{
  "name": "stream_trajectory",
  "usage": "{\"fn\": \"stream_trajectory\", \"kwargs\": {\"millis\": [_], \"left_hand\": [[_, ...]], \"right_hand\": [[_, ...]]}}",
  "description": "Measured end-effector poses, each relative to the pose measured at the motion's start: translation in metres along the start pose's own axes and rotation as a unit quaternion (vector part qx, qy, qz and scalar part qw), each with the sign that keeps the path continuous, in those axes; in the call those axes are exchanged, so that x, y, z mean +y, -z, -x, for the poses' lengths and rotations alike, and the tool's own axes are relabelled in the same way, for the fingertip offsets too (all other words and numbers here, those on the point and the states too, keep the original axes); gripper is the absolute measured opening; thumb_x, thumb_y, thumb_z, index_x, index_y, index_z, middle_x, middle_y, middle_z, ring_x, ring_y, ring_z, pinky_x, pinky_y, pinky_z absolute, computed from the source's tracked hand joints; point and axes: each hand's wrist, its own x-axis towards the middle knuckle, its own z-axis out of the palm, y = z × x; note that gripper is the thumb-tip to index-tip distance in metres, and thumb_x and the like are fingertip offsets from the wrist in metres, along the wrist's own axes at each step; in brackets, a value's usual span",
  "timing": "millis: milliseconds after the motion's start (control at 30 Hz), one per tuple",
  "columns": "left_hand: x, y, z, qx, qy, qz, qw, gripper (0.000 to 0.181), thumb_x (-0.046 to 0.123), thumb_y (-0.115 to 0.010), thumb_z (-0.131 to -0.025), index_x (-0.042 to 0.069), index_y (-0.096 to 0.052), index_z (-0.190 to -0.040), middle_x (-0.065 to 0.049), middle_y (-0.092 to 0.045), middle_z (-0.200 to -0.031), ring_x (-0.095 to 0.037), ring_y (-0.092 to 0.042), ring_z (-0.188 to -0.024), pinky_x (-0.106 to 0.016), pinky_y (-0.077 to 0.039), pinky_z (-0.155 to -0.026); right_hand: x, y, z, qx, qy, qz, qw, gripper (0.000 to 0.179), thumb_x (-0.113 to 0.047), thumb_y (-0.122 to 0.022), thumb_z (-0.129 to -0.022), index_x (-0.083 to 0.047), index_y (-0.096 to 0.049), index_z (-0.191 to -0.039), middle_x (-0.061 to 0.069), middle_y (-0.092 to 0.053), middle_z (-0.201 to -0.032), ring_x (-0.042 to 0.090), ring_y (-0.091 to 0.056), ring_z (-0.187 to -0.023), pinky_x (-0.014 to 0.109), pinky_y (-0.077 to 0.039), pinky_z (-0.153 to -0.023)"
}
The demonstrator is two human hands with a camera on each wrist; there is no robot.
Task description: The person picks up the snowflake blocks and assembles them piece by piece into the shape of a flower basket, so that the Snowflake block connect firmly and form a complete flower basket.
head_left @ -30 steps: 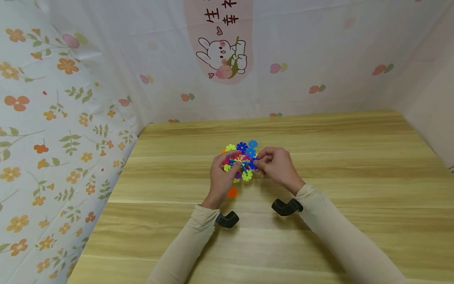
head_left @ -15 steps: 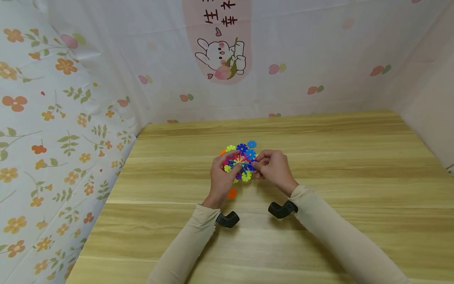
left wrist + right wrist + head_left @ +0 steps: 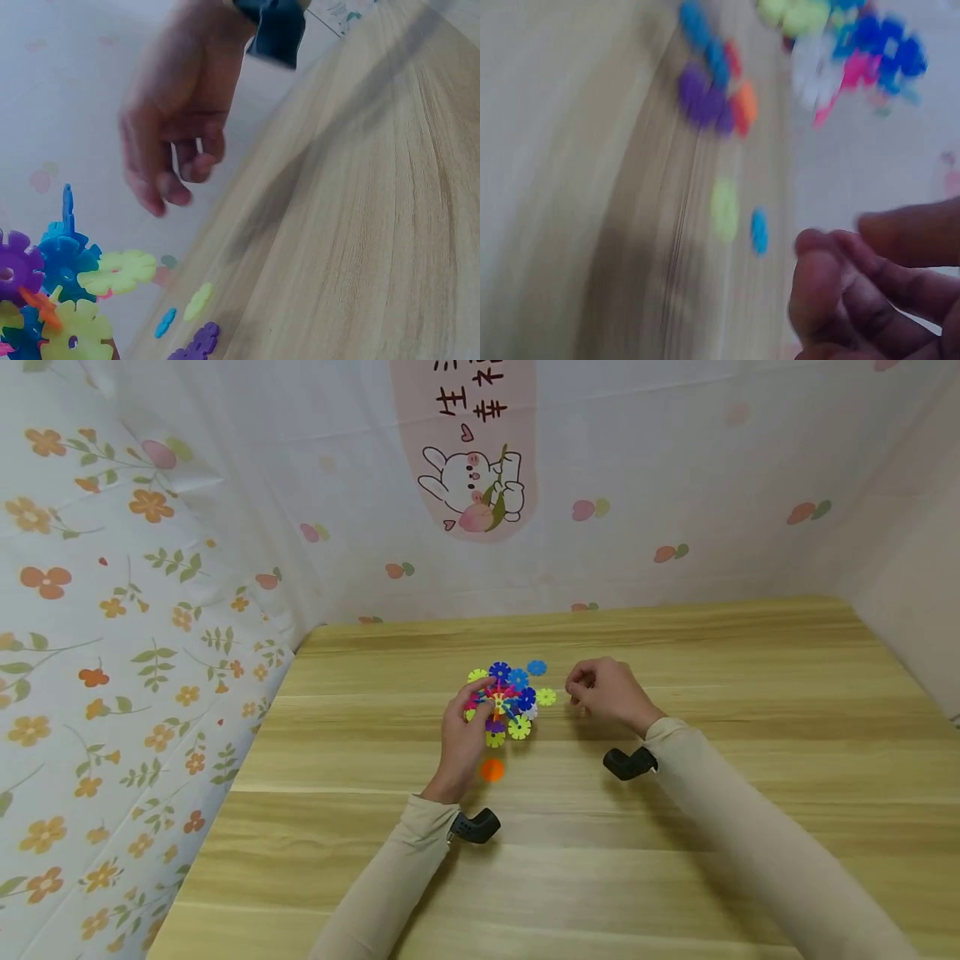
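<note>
A cluster of interlocked plastic snowflake discs [image 3: 519, 681] in blue, yellow-green, purple and pink is held by my left hand [image 3: 463, 739], its thumb and forefinger about the left side. The left wrist view shows part of the same disc cluster [image 3: 75, 330] at lower left. To the right, apart from it, my right hand [image 3: 609, 692] hovers over the table with fingers loosely bent and nothing between them; the right wrist view has bare fingertips [image 3: 815, 279]. Between hand and cluster lies a loose yellow-green disc [image 3: 547, 697], with a light blue disc [image 3: 537, 667] just behind.
On the wooden table [image 3: 720, 827], an orange disc [image 3: 492, 770] lies in front of the cluster. The right wrist view also shows loose purple discs [image 3: 703, 103] near the cluster. A printed cloth [image 3: 637, 460] hangs behind the table. Black mounts [image 3: 628, 763] sit at both wrists.
My right hand has let go of the cluster's dark blue disc and moved right, uncovering the loose yellow-green disc. The cluster has shifted slightly left and turned in my left hand.
</note>
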Motion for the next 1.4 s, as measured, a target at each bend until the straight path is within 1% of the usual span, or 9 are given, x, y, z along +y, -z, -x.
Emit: {"fn": "stream_trajectory", "kwargs": {"millis": [200, 367, 567, 667, 767, 833, 967, 1100, 1400], "left_hand": [[0.020, -0.003, 0.006, -0.011, -0.004, 0.004, 0.9999, 0.034, 0.006, -0.040, -0.098, 0.006, -0.053, -0.130, -0.008, -0.047, -0.134, -0.015, -0.030, -0.051, -0.021, -0.030, -0.044], [0.026, -0.005, 0.009, -0.005, 0.006, 0.004, 1.0000, 0.035, 0.006, -0.037, -0.098, 0.005, -0.052, -0.130, -0.009, -0.046, -0.135, -0.013, -0.029, -0.054, -0.021, -0.029, -0.048], [0.025, -0.004, 0.010, -0.009, 0.006, -0.007, 0.9999, 0.035, 0.006, -0.038, -0.099, 0.006, -0.051, -0.132, -0.007, -0.044, -0.138, -0.017, -0.033, -0.061, -0.022, -0.030, -0.051], [0.024, -0.004, 0.011, -0.012, 0.004, -0.007, 0.9999, 0.035, 0.006, -0.039, -0.098, 0.005, -0.051, -0.132, -0.007, -0.043, -0.139, -0.019, -0.037, -0.065, -0.021, -0.031, -0.050], [0.025, -0.005, 0.011, -0.011, 0.003, -0.009, 0.9999, 0.035, 0.006, -0.041, -0.098, 0.005, -0.051, -0.132, -0.007, -0.042, -0.139, -0.018, -0.043, -0.073, -0.021, -0.032, -0.049], [0.025, -0.006, 0.011, -0.007, 0.004, -0.008, 0.9999, 0.035, 0.006, -0.042, -0.098, 0.005, -0.051, -0.131, -0.008, -0.042, -0.140, -0.014, -0.042, -0.067, -0.020, -0.031, -0.048], [0.007, -0.005, 0.004, -0.001, 0.008, -0.001, 1.0000, 0.033, 0.010, -0.043, -0.098, 0.010, -0.053, -0.131, -0.004, -0.043, -0.139, -0.011, -0.035, -0.053, -0.021, -0.031, -0.044], [-0.006, -0.004, -0.001, -0.001, 0.007, -0.002, 1.0000, 0.033, 0.015, -0.045, -0.099, 0.016, -0.053, -0.131, -0.001, -0.043, -0.138, -0.012, -0.032, -0.045, -0.022, -0.032, -0.041], [-0.005, -0.006, -0.002, 0.023, 0.006, -0.015, 0.9996, 0.036, 0.013, -0.044, -0.097, 0.020, -0.049, -0.133, -0.005, -0.049, -0.126, -0.011, -0.032, -0.047, -0.021, -0.031, -0.042]], "right_hand": [[0.012, 0.007, -0.016, -0.023, 0.015, 0.098, 0.9948, 0.013, -0.005, -0.061, -0.085, 0.001, -0.066, -0.096, 0.005, -0.062, -0.071, 0.019, -0.055, -0.062, 0.034, -0.045, -0.059], [0.010, -0.010, -0.027, -0.045, 0.007, 0.129, 0.9906, 0.024, -0.014, -0.067, -0.084, -0.001, -0.065, -0.104, 0.005, -0.059, -0.064, 0.020, -0.054, -0.061, 0.034, -0.044, -0.058], [0.004, -0.033, -0.036, -0.027, -0.008, 0.191, 0.9812, 0.027, -0.017, -0.073, -0.079, -0.005, -0.068, -0.103, 0.014, -0.062, -0.101, 0.032, -0.054, -0.098, 0.045, -0.048, -0.078], [0.002, -0.036, -0.037, -0.025, -0.020, 0.200, 0.9793, 0.023, -0.012, -0.073, -0.077, -0.004, -0.067, -0.097, 0.014, -0.060, -0.101, 0.031, -0.052, -0.097, 0.044, -0.048, -0.076], [0.001, -0.035, -0.037, -0.031, -0.029, 0.185, 0.9819, 0.021, -0.005, -0.071, -0.074, -0.003, -0.062, -0.092, 0.012, -0.059, -0.092, 0.027, -0.053, -0.084, 0.039, -0.047, -0.068], [0.001, -0.034, -0.037, -0.040, -0.035, 0.168, 0.9843, 0.021, -0.002, -0.068, -0.074, -0.002, -0.057, -0.092, 0.010, -0.058, -0.087, 0.026, -0.051, -0.078, 0.035, -0.045, -0.064], [0.002, -0.031, -0.029, -0.043, -0.011, 0.124, 0.9913, 0.015, 0.004, -0.059, -0.077, 0.001, -0.053, -0.091, 0.008, -0.054, -0.077, 0.023, -0.047, -0.068, 0.032, -0.040, -0.060], [0.001, -0.028, -0.017, -0.031, 0.012, 0.061, 0.9976, 0.013, 0.005, -0.054, -0.081, 0.002, -0.055, -0.094, 0.008, -0.054, -0.077, 0.021, -0.049, -0.066, 0.032, -0.042, -0.061], [-0.009, -0.015, 0.009, -0.021, -0.030, -0.068, 0.9970, 0.012, -0.003, -0.060, -0.086, -0.001, -0.065, -0.097, 0.016, -0.064, -0.084, 0.031, -0.060, -0.075, 0.034, -0.048, -0.065]]}}
